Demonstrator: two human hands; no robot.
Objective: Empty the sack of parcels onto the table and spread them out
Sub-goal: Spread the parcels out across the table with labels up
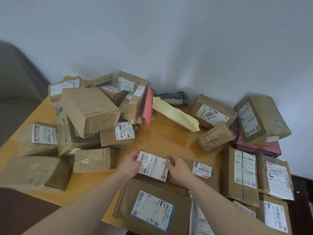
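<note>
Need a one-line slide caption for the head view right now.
Both hands, left hand and right hand, hold a labelled parcel amid cardboard parcels on the wooden table.

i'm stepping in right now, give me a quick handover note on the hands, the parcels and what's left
Left hand and right hand both grip the ends of a small white-labelled parcel near the front of the wooden table.
No sack is in view; the parcels are already out on the table.
Right side and front: brown cardboard boxes lie mostly flat, some overlapping.
Left to do: the heap of brown boxes at the back left is stacked and tilted and needs spreading. The long yellow soft package leans into it.
</note>
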